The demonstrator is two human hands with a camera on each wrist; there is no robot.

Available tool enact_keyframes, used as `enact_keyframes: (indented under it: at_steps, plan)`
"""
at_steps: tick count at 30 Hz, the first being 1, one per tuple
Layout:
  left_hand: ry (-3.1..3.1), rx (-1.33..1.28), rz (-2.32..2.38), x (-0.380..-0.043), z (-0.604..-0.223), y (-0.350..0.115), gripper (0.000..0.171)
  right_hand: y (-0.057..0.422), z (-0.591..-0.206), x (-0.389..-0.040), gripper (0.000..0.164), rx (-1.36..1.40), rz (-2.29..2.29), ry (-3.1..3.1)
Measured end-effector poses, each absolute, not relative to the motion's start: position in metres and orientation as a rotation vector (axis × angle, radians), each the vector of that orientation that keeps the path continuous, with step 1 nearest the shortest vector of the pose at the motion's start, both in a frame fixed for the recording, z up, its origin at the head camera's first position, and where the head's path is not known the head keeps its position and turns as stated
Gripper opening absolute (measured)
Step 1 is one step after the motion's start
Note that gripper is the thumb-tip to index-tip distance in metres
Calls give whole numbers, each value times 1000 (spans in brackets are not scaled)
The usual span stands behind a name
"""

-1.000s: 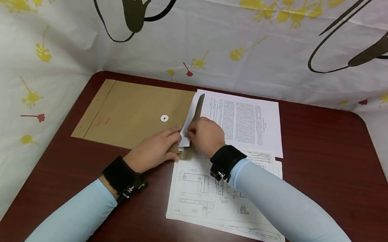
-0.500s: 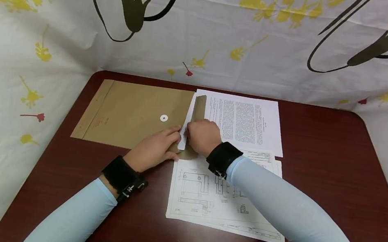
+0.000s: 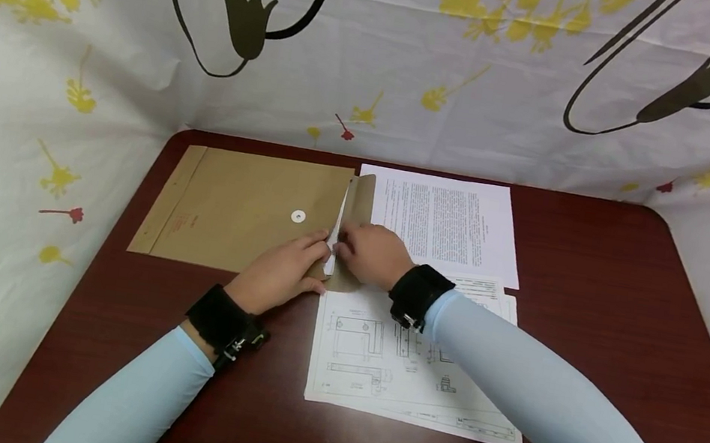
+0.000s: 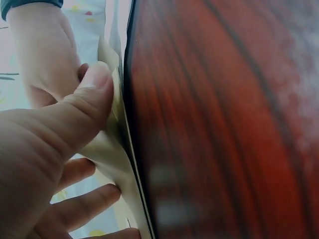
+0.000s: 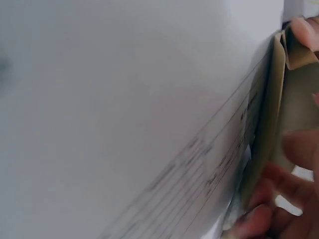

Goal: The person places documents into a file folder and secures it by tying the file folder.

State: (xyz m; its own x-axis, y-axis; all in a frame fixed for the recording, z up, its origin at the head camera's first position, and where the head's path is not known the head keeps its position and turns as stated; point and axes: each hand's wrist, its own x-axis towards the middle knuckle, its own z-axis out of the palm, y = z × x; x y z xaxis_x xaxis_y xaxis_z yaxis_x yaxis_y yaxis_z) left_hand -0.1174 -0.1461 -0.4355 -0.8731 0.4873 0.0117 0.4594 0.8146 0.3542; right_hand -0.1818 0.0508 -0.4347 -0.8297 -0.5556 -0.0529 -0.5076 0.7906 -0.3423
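A brown paper envelope point(image 3: 247, 214) with a white round button lies on the table, its flap point(image 3: 360, 199) folded out to the right. A strip of white paper point(image 3: 330, 263) shows in its mouth. My left hand point(image 3: 280, 271) rests on the envelope beside the mouth, fingers spread and the thumb point(image 4: 94, 82) near the front corner. Across the mouth, my right hand point(image 3: 376, 255) has curled fingers at the strip's edge, over the flap. In the right wrist view, its thumb point(image 5: 301, 149) and fingers stand around the flap and paper edge, partly out of frame.
A printed text sheet point(image 3: 450, 220) lies at the back, right of the flap. Several technical drawings point(image 3: 373, 383) overlap in front of it, under my right forearm. The dark red table point(image 3: 619, 327) meets a patterned white cloth point(image 3: 478, 118) behind.
The white paper has slid left into the envelope, so less shows. The flap has gone from standing up to lying flatter on the right. My left hand has stayed put.
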Motion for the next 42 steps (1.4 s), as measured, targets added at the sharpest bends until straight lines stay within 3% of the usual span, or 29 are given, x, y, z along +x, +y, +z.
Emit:
enact_keyframes:
  at_steps: [7,13,18,28,42]
  plan:
    - [2920,766,497,-118,-436,-145,42,107,-426,-168,17,-838,-707,2847]
    - [2925,787,449,-115,-437,-143,47,162,-434,-138,32,-901,-490,2918]
    - [2941,775,441,-111,-437,-141,65,189,-440,-117,48,-960,-336,2923]
    - [2943,796,498,-103,-431,-134,73,210,-438,-101,66,-835,-262,2919]
    - [2958,822,530,-94,-425,-126,71,210,-431,-114,105,-718,-258,2816]
